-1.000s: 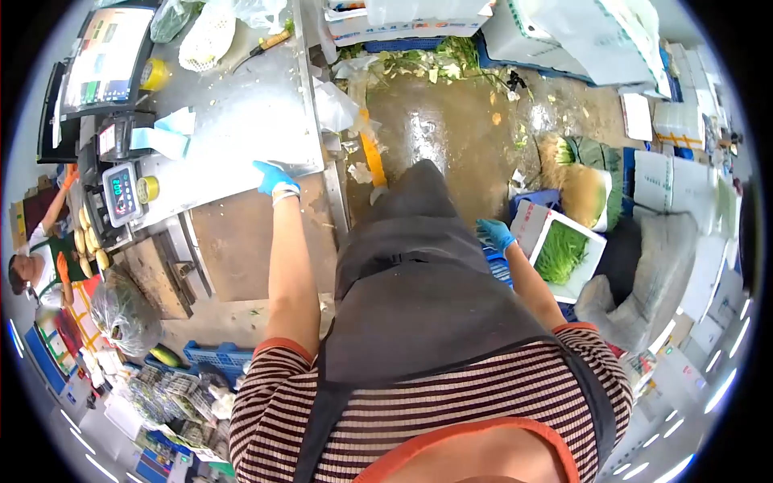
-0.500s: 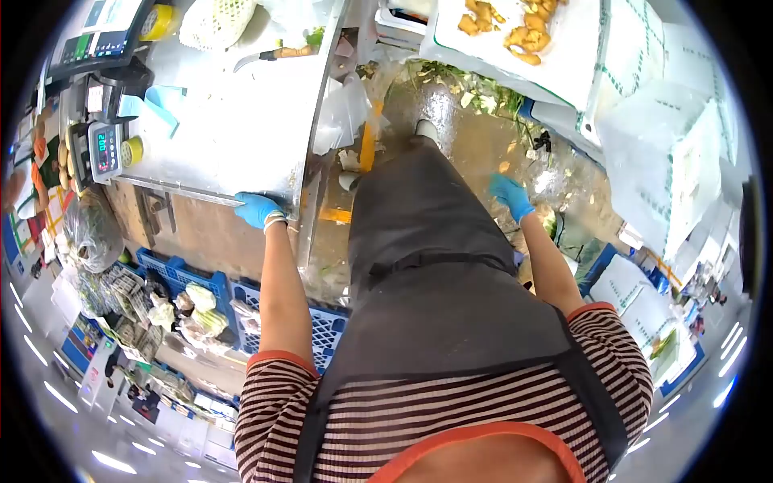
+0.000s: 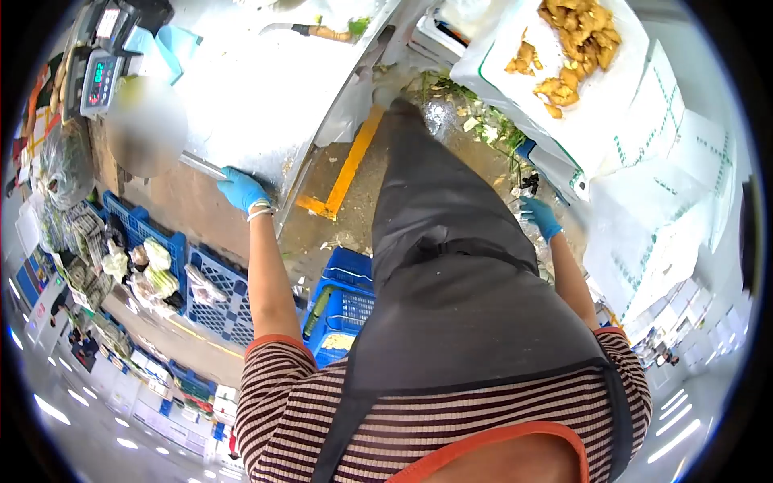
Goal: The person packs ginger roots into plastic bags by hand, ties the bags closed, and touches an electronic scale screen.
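Observation:
My left hand, in a blue glove, rests on the front edge of a metal worktable near its corner. Its fingers lie along the edge, partly hard to make out. My right hand, gloved in blue too, hangs low beside the dark apron with its fingers stretched out and nothing in them. On the worktable lies a curved-blade knife with a tan handle, a bit of green leaf by its end. A digital scale stands at the table's left end.
Ginger-like roots lie on a white-covered stand at upper right. Leaf scraps litter the wet floor by a yellow line. Blue crates stand at lower left. A blurred patch hides part of the table edge.
My view has turned and shifted toward the ginger stand, and the blue crates by my left side have come into view. My left hand still touches the table edge; my right hand hangs closer to the stand.

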A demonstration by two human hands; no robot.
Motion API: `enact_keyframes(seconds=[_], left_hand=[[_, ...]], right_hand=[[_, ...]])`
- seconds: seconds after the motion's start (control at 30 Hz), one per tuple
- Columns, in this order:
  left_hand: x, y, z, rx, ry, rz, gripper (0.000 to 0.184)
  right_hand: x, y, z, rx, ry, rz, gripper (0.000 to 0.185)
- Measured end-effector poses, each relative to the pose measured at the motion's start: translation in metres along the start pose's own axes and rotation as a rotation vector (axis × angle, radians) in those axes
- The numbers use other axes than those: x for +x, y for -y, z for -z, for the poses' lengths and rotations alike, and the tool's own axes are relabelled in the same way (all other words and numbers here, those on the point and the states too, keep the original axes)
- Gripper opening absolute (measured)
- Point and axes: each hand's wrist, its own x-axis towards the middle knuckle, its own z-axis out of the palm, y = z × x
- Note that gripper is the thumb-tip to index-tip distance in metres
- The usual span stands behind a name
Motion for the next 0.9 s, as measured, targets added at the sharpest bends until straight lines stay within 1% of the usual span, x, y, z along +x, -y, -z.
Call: enact_keyframes(seconds=[0.07, 0.1, 0.2, 0.27, 0.33, 0.43, 0.5, 0.53, 0.57, 0.6, 0.63, 0.67, 0.7, 0.73, 0.8, 0.87, 0.9], left_hand=[[0.002, 0.001, -0.002, 0.01, -0.001, 0.005, 0.061], [0.002, 0.0, -0.002, 0.022, -0.01, 0.016, 0.059], [0.002, -0.007, -0.005, 0.013, -0.02, 0.027, 0.057], [0.007, 0.003, -0.007, 0.053, -0.039, 0.026, 0.055], [0.008, 0.006, -0.006, 0.009, -0.045, -0.002, 0.055], [0.003, -0.004, 0.002, -0.012, -0.025, 0.0, 0.054], [0.002, -0.004, 0.003, -0.017, 0.005, 0.011, 0.054], [0.003, -0.002, 0.003, -0.02, 0.021, 0.028, 0.055], [0.003, 0.001, 0.001, -0.051, -0.009, 0.015, 0.057], [0.002, 0.0, 0.0, -0.085, -0.039, 0.0, 0.058], [0.002, -0.006, 0.004, -0.085, -0.014, 0.039, 0.059], [0.001, -0.011, 0.009, -0.083, 0.018, 0.076, 0.06], [0.001, -0.005, 0.007, -0.096, 0.02, 0.075, 0.06], [0.005, -0.001, 0.003, -0.109, 0.021, 0.076, 0.06], [0.004, -0.007, 0.012, -0.11, 0.066, 0.089, 0.058], [0.005, -0.005, 0.01, -0.122, 0.006, 0.062, 0.059], [0.004, -0.005, 0.008, -0.123, -0.016, 0.055, 0.059]], right_hand=[[0.012, 0.025, 0.004, -0.112, -0.046, 0.056, 0.036], [0.017, 0.035, 0.004, -0.115, -0.039, 0.13, 0.034], [0.027, 0.069, -0.011, -0.067, 0.038, 0.216, 0.034], [0.022, 0.081, -0.025, -0.089, 0.113, 0.196, 0.038], [0.02, 0.095, -0.041, -0.103, 0.205, 0.22, 0.04], [0.025, 0.088, -0.057, -0.136, 0.303, 0.254, 0.039], [0.007, 0.092, -0.072, -0.192, 0.225, 0.235, 0.039], [0.016, 0.081, -0.068, -0.28, 0.251, 0.283, 0.039], [0.066, 0.04, -0.052, -0.488, 0.207, 0.5, 0.04], [0.089, 0.023, -0.047, -0.492, 0.254, 0.485, 0.041], [0.061, 0.046, -0.063, -0.453, 0.279, 0.327, 0.041], [0.037, 0.066, -0.078, -0.421, 0.247, 0.208, 0.041], [0.042, 0.066, -0.085, -0.507, 0.237, 0.315, 0.04], [0.032, 0.078, -0.098, -0.345, 0.241, 0.282, 0.037], [0.024, 0.103, -0.123, -0.381, 0.212, 0.349, 0.036], [0.01, 0.142, -0.156, -0.596, 0.121, 0.711, 0.036], [-0.016, 0.166, -0.176, -0.705, 0.068, 0.882, 0.036]])
